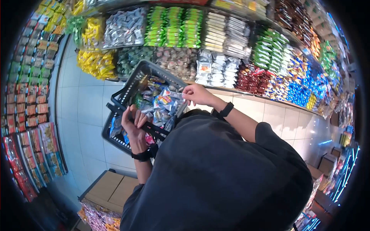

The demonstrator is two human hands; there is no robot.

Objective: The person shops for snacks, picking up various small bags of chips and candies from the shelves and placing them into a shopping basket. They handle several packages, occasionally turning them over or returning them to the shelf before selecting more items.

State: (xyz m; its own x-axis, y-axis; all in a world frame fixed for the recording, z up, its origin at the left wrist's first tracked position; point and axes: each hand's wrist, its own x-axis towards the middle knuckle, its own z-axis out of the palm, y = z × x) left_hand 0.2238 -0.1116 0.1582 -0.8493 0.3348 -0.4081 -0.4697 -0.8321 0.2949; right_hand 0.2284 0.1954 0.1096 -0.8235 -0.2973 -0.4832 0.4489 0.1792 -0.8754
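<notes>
A dark grey shopping basket (106, 131) full of small wrapped snacks is tilted diagonally in front of me. My left hand (135, 120) is at its near left side, fingers curled around the black basket handle (154, 130). At the basket's right rim, my right hand (195, 94) pinches the edge of a shiny packet (165, 99) with red, blue and orange print, which lies over the other snacks. Both wrists wear black bands.
Display bins of wrapped snacks (173, 27) run along the far side. Another snack shelf (29, 100) stands at the left. Cardboard boxes (111, 187) sit at the lower left, above more packets. Tiled floor (88, 104) shows between them.
</notes>
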